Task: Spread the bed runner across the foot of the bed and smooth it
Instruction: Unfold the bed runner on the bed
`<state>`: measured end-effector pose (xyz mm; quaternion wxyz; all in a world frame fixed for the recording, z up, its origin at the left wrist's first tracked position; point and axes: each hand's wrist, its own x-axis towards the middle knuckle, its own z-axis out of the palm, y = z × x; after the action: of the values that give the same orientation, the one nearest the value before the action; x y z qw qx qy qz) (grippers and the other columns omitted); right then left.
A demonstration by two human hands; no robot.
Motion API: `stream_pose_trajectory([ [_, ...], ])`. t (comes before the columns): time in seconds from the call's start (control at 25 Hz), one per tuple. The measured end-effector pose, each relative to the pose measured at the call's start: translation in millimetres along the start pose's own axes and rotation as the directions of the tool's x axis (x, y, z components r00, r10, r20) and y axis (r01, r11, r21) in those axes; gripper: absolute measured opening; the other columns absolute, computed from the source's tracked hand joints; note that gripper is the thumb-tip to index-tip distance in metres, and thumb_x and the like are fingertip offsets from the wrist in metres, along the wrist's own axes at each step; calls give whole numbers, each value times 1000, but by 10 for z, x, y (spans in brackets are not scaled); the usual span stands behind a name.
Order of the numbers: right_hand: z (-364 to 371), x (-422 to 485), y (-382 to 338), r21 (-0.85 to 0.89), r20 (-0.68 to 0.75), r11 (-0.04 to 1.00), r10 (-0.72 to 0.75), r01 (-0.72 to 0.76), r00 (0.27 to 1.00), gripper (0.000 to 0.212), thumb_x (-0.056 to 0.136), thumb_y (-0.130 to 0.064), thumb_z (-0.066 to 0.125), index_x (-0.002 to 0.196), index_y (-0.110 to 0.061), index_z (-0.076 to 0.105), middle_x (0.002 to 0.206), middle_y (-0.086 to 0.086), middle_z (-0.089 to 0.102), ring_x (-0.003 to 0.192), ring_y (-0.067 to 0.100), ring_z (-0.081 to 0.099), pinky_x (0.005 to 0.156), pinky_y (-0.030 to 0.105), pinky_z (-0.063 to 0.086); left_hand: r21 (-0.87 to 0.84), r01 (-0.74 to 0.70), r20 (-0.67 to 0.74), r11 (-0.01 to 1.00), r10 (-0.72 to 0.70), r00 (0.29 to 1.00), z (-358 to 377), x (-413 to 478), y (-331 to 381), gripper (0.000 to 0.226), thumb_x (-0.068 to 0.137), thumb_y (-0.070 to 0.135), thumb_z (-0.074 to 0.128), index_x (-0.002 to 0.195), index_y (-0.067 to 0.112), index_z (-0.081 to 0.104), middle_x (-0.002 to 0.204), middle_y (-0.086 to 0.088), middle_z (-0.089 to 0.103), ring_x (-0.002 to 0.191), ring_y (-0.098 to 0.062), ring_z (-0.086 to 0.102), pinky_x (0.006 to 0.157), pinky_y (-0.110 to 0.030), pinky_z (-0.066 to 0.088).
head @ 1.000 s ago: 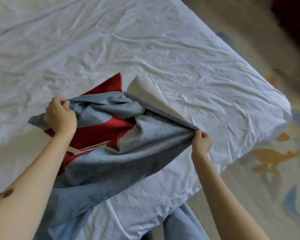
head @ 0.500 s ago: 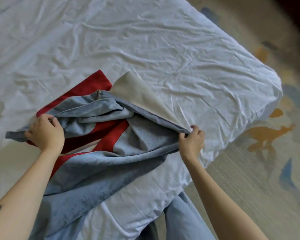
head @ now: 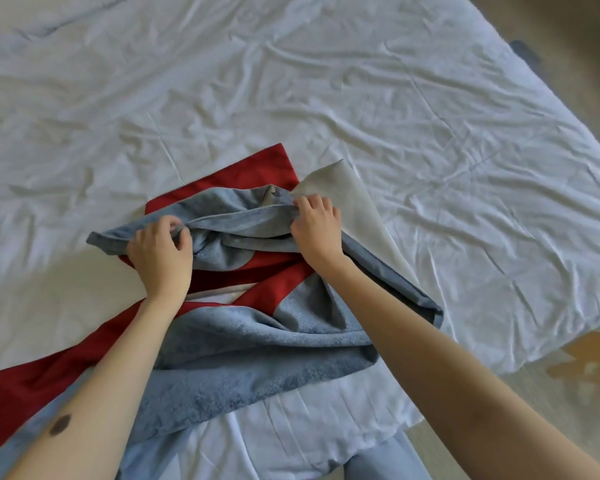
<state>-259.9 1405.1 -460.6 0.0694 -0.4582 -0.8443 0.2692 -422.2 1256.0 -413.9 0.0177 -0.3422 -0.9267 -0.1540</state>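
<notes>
- head view: a person's left hand (head: 160, 252) is clenched over a gathered fold of the blue side of the bed runner (head: 257, 344), thumb and curled fingers (head: 177, 233) pinching the rolled edge close to where it tapers off to the left.
- the right hand (head: 317, 228) is also closed on the cloth, knuckles up, its fingertips (head: 302, 206) bunching the same blue edge where it meets the pale grey lining (head: 347, 195); neither hand is released.
- the runner lies crumpled near the foot corner of the bed (head: 430, 133), on top of the wrinkled white sheet (head: 222, 81); red panels show beneath the blue pile, one red corner jutting up the bed and a long red strip trailing down to the lower left under the left forearm.
- the grey lining is folded back in a triangle to the right of the right hand, flat on the sheet; a thick blue fold sags over the near edge of the mattress.
- a patterned floor (head: 589, 368) with orange shapes shows beyond the bed's right corner.
- against the frame half a second ago: the hands were then well apart, the right one out at the runner's far right corner; now the right hand has come in toward the middle and the two grip the same edge near each other. the left hand has shifted slightly right. the red corner and grey flap lie much as before.
</notes>
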Motion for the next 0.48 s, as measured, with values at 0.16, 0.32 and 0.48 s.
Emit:
stream_pose_trajectory([
  [0.16,-17,316,-96,168,106,985,-66,48,992,31,89,-7,41,113,-8,61,113,11,61,102,30,55,88,38,42,-112,65,-170,992,-84,982,2,-218,204,13,88,19,52,90,9,61,85,-10,62,85,-29,52,76,-37,38],
  [0.32,50,579,-210,142,151,988,-73,52,986,20,93,-15,47,106,-6,60,103,12,60,90,32,59,66,32,40,-492,383,155,782,-354,922,182,-579,503,21,93,27,49,79,12,55,72,-1,54,66,-16,50,65,-31,42],
  [0.48,105,775,-212,-240,329,969,32,50,944,40,87,-28,64,120,-10,51,127,11,52,120,29,45,92,37,39,-549,759,488,350,-603,631,323,-511,752,24,88,45,52,78,24,52,78,9,56,76,-6,55,70,-18,45],
])
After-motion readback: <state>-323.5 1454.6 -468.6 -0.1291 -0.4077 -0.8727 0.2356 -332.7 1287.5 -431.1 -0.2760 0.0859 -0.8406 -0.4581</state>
